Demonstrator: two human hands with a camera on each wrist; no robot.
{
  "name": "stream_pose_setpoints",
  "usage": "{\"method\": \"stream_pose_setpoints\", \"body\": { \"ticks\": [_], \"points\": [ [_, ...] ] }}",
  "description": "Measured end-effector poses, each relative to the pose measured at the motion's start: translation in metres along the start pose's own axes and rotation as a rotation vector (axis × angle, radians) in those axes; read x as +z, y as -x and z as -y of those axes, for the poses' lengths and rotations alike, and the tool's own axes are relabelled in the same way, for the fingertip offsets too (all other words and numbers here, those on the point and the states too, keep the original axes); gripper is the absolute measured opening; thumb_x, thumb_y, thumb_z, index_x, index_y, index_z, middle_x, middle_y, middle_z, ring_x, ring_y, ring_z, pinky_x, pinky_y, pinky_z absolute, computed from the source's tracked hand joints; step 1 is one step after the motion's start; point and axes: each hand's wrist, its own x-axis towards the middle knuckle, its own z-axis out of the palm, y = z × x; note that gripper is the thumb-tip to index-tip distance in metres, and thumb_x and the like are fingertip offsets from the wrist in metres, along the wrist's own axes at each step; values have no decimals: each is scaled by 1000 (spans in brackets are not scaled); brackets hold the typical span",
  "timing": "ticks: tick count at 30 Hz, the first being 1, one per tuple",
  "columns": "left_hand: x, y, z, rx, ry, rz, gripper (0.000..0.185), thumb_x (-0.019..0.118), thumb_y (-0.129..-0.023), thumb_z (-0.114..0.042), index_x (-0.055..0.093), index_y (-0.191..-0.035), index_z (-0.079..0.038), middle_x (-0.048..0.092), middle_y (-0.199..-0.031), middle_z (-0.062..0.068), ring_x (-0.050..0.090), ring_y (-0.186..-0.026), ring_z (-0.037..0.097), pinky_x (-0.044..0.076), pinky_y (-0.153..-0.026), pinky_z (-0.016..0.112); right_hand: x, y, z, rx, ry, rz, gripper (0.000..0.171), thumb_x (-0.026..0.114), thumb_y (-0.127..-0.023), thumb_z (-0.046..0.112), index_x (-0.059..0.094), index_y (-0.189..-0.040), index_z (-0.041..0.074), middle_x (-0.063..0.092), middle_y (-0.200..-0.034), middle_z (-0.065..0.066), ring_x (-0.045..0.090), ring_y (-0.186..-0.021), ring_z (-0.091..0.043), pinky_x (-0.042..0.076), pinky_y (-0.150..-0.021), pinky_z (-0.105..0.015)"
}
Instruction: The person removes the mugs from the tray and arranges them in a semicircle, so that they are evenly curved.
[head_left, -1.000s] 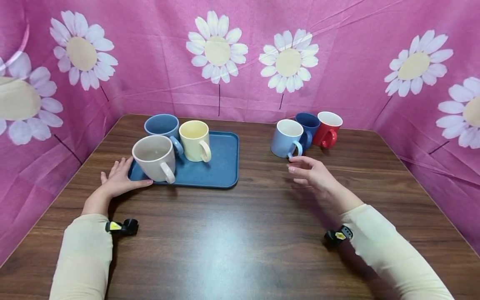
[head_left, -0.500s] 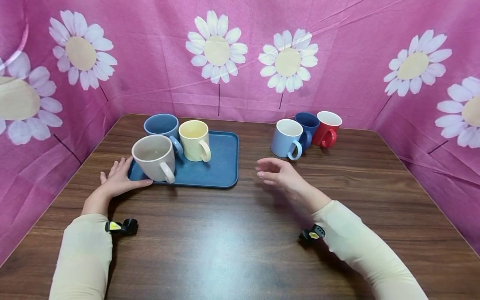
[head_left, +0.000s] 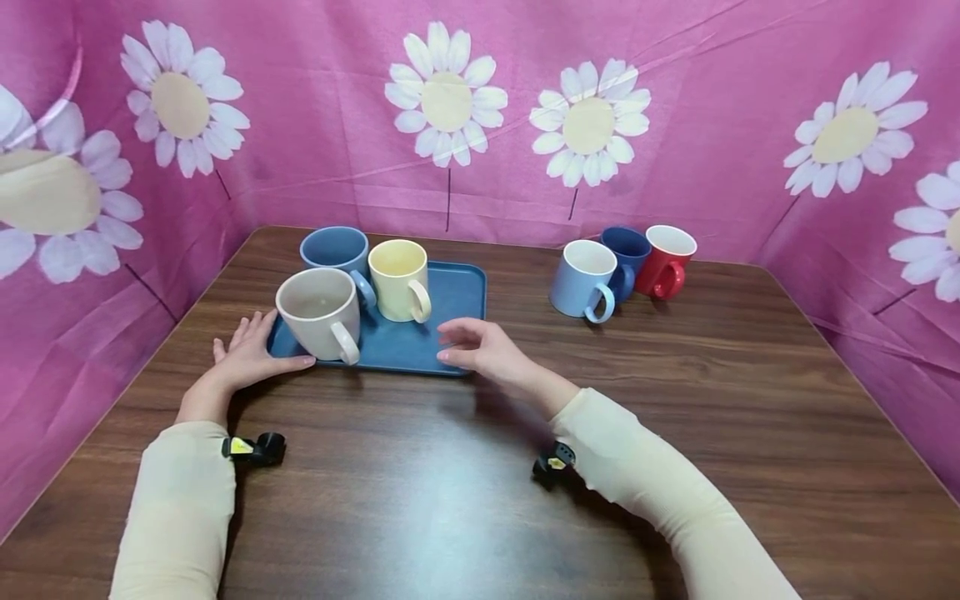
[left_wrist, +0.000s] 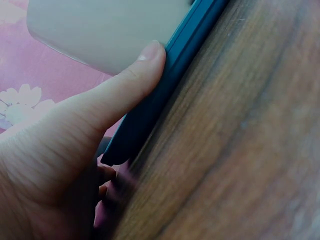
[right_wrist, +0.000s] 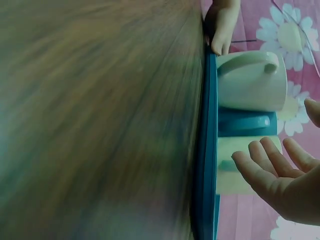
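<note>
Right hand (head_left: 480, 350) hovers over tray (head_left: 457, 292) beside mugs (head_left: 360, 287)

tray (head_left: 457, 292) right half bare, free to enter | beige mug (head_left: 318, 310), yellow mug (head_left: 397, 279), blue mug (head_left: 336, 248) block left half | three mugs (head_left: 621, 262) crowd back right | table (head_left: 450, 500) front open

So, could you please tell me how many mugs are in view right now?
6. On the blue tray: beige mug, slate-blue mug, pale yellow mug. On the table at back right: light blue mug, dark blue mug, red mug. None seems hidden.
</note>
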Motion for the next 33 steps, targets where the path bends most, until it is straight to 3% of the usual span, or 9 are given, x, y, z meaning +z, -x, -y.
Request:
{"method": "stream_pose_setpoints", "body": {
  "ticks": [5, 15, 24, 33],
  "points": [
    [1, -2, 0, -3, 0, 3, 108, 61, -67, -58, 0, -138, -4, -2, -136, 31, -11, -123, 42, -13, -83, 65, 18, -15, 2, -19, 8, -12, 35, 62, -77, 0, 51, -110, -7, 53, -107, -26, 54, -92, -22, 44, -77, -26],
    [0, -2, 0, -8, -8, 12, 108, 61, -68, -58, -1, -138, -3, -2, -136, 31, -12, -123, 42, -13, -83, 65, 51, -37, 5, 67, 18, -7, 37, 63, -78, 6, 53, -112, -4, 56, -106, -19, 55, -87, -15, 47, -71, -32],
    [1, -3, -2, -15, -13, 14, 108, 61, -67, -58, -1, -138, -3, -2, -136, 32, -11, -123, 42, -12, -83, 66, 83, -52, 10, 161, -113, -4, 27, 61, -80, 8, 58, -106, 1, 61, -95, -7, 56, -82, -12, 45, -76, -39],
    [1, -2, -1, -16, -22, 6, 109, 61, -67, -58, 0, -137, -2, -2, -136, 32, -11, -123, 43, -12, -83, 66, 101, -67, 20, 234, -104, -27, 21, 53, -87, 19, 63, -95, 2, 59, -83, -2, 53, -75, -11, 48, -69, -36]
  ]
}}
